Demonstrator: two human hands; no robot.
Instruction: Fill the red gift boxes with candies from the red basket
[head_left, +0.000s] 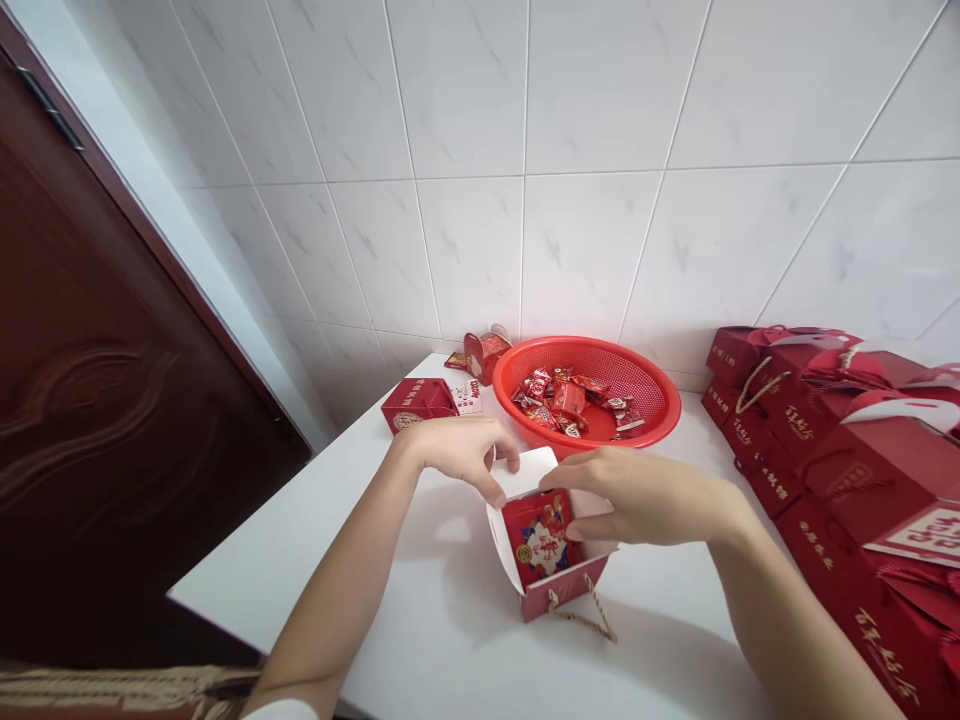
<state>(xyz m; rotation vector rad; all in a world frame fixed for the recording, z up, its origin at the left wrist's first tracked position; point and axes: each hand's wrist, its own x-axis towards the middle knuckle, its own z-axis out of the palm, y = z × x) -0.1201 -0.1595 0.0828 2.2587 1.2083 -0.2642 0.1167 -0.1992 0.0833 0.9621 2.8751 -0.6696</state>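
Note:
A small red gift box (561, 596) with white inner flaps stands open on the white table, a twisted rope handle hanging at its near side. Inside it lies a red printed packet (541, 540). My left hand (461, 452) has its thumb and fingers at the box's far left corner, closed round the raised white flap. From the right, my right hand (637, 495) reaches over the box, its fingers on the far flap's edge and its thumb dipping inside near the packet. Both hands are partly bent, and some fingertips are hidden behind the flaps.
Behind the box sits a red plastic basket (667, 410) holding several wrapped candies. A closed red box (420, 402) and a small red heart-fronted box (486, 352) lie left of it. Stacked red gift boxes (810, 450) line the right side. A tiled wall bounds the back.

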